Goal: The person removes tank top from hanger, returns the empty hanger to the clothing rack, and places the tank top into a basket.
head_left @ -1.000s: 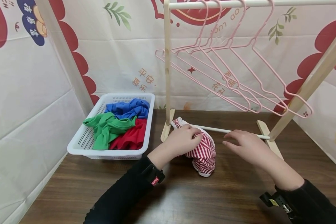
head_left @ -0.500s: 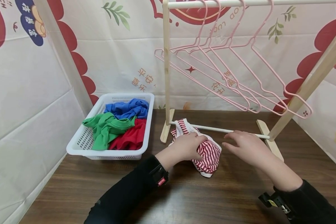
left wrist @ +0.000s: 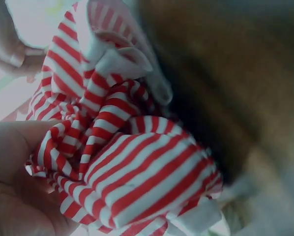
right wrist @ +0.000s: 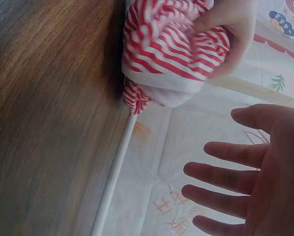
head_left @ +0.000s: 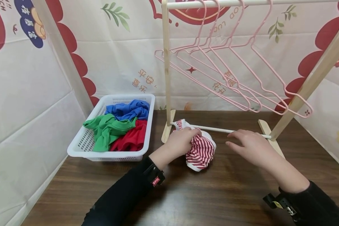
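In the head view a crumpled red-and-white striped garment (head_left: 201, 151) with white trim hangs bunched from my left hand (head_left: 180, 142), close over the table. The left wrist view shows the garment's folds (left wrist: 142, 172) gathered at the thumb and fingers, and a white-trimmed opening (left wrist: 95, 29) at the top. My right hand (head_left: 251, 146) hovers to the right of the garment and holds nothing. Its fingers are spread and fairly straight in the right wrist view, apart from the striped cloth (right wrist: 171, 49).
Left of my hands stands a white basket (head_left: 73, 150) holding blue (head_left: 130, 110), green (head_left: 110, 127) and red clothes (head_left: 131, 136). Behind my hands rises a wooden rack (head_left: 166, 69) with several pink hangers (head_left: 254, 70) on its top rail. A white lower bar (head_left: 214, 128) runs behind the garment.
My left hand turned the garment over, moving it right and then back left. The cloth's shape and hanging end shifted. My right hand stayed nearly still.
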Demonstrator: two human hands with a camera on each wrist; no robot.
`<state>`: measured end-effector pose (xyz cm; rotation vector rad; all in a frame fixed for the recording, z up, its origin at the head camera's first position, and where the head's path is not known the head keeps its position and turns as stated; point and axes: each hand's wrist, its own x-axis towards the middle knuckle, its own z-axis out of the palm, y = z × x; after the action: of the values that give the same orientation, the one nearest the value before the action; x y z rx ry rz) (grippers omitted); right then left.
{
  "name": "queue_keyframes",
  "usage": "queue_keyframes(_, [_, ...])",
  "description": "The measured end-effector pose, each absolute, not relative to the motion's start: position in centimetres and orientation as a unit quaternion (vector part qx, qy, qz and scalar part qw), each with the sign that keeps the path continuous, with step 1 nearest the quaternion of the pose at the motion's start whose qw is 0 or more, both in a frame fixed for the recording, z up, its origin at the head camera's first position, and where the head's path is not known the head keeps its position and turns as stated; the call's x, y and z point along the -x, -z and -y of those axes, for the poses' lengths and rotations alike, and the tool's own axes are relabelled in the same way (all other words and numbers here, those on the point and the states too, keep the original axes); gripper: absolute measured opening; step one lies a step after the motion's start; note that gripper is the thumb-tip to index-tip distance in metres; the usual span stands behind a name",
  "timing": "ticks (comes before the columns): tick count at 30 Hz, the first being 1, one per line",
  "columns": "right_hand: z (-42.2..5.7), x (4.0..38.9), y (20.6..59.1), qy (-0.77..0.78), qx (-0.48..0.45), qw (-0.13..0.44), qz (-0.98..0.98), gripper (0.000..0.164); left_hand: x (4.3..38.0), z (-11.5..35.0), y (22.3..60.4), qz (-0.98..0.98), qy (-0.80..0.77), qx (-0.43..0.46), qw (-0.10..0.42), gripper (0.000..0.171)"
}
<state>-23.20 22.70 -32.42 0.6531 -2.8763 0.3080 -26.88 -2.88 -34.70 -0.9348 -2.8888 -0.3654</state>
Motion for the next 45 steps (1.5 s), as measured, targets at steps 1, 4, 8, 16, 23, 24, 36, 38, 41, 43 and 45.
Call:
queue_keyframes(1, [-22.7, 23.2, 32.3, -0.106, -0.22, 0.09, 0.966, 0.034, 27.0, 3.2, 34.3, 0.943, 0.131, 0.3, 0.052, 0.043])
queue_keyframes(4, [-22.8, 23.1, 31.8, -0.113, -0.22, 0.097, 0.964, 0.034, 27.4, 4.0, 33.2, 0.941, 0.156, 0.289, 0.077, 0.045])
queue_keyframes(8, [-23.0, 23.2, 31.0, -0.131, -0.216, 0.111, 0.961, 0.033, 27.8, 4.8, 31.7, 0.941, 0.181, 0.272, 0.089, 0.046])
queue_keyframes(16, [-22.7, 23.6, 29.6, -0.169, -0.221, 0.125, 0.952, 0.03, 27.8, 6.4, 28.3, 0.935, 0.206, 0.251, 0.141, 0.046])
queue_keyframes(23, [-21.6, 23.3, 28.6, -0.178, -0.211, 0.117, 0.954, 0.038, 27.0, 8.2, 26.2, 0.916, 0.237, 0.263, 0.192, 0.043])
queue_keyframes(24, [-21.4, 23.3, 28.5, -0.182, -0.21, 0.112, 0.954, 0.04, 26.9, 8.5, 26.0, 0.913, 0.241, 0.263, 0.199, 0.044])
queue_keyframes(36, [-20.0, 23.2, 28.1, -0.193, -0.21, 0.098, 0.954, 0.044, 25.2, 11.7, 24.1, 0.899, 0.289, 0.235, 0.23, 0.049])
queue_keyframes(38, [-20.0, 23.2, 28.2, -0.192, -0.212, 0.097, 0.953, 0.043, 24.8, 12.2, 23.9, 0.896, 0.3, 0.228, 0.236, 0.051])
queue_keyframes(41, [-20.0, 23.2, 28.4, -0.189, -0.214, 0.099, 0.953, 0.042, 24.1, 12.9, 23.3, 0.888, 0.321, 0.221, 0.243, 0.054])
queue_keyframes(43, [-20.0, 23.2, 28.5, -0.188, -0.213, 0.101, 0.953, 0.042, 23.7, 13.4, 22.8, 0.884, 0.329, 0.215, 0.252, 0.054])
queue_keyframes(45, [-19.9, 23.3, 28.6, -0.188, -0.211, 0.101, 0.954, 0.042, 23.4, 14.0, 22.2, 0.879, 0.337, 0.208, 0.264, 0.052])
